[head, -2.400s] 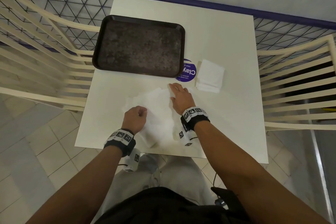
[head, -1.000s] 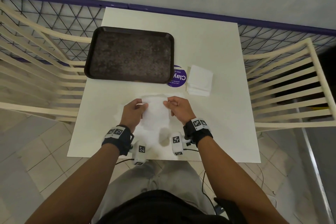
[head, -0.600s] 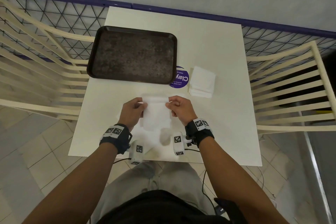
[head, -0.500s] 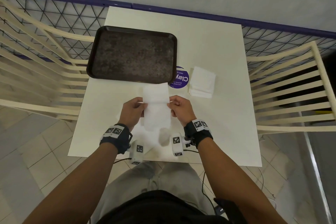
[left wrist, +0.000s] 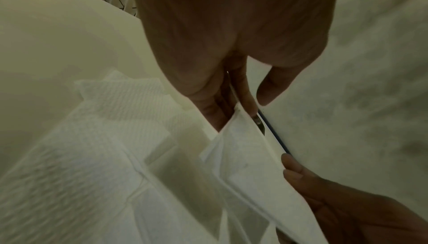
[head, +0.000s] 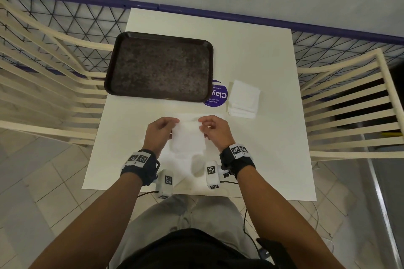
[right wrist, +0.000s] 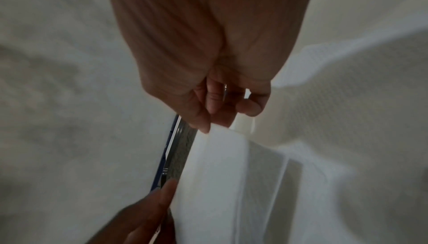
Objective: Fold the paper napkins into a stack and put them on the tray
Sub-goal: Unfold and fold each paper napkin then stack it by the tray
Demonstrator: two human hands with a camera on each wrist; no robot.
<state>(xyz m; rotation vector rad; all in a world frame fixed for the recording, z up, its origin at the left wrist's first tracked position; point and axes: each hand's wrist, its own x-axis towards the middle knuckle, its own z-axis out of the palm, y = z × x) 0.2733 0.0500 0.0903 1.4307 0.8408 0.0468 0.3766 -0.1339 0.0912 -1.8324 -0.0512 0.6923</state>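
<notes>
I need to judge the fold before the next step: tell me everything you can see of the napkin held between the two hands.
The napkin is white, thin embossed paper, folded into a narrow upright rectangle with layered edges showing in the wrist views. It is lifted above the table, hanging from its top corners: the left hand pinches the left corner, the right hand the right. Its lower edge hangs over loose unfolded napkins lying on the table; whether it touches them I cannot tell.

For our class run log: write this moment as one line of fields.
step: folding | left hand: pinches napkin | right hand: pinches napkin | folded stack: on table, right of tray | tray: no napkins yet
</notes>
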